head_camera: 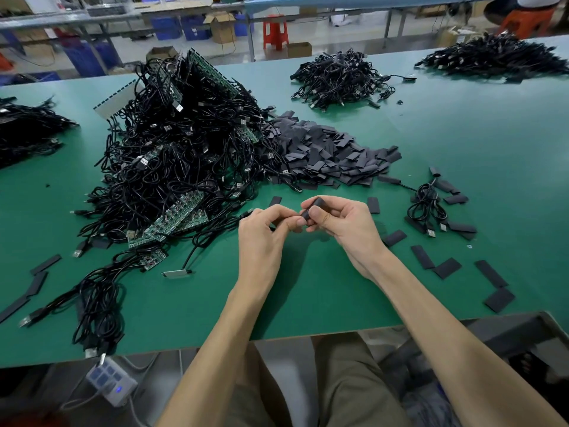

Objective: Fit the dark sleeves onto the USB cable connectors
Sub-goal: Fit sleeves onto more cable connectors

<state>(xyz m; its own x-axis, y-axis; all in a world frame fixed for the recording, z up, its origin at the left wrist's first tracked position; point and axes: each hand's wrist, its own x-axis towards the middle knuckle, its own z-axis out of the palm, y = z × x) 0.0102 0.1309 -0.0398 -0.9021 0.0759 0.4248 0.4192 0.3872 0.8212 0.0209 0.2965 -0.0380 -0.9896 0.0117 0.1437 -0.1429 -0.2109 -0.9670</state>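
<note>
A dark sleeve (pixel 311 208) is pinched in the right hand (pixel 341 224) and a cable end is gripped in the left hand (pixel 261 231), just before the sleeve pile (pixel 326 152) on the counter (pixel 462 143).

No legible text (labels too blurred)

Both bare forearms are stretched forward and angled inward, so the hands are brought together. The left hand (pixel 265 224) is curled, fingertips pinched toward the right. The right hand (pixel 338 217) is closed, thumb pressed against forefinger.
</note>
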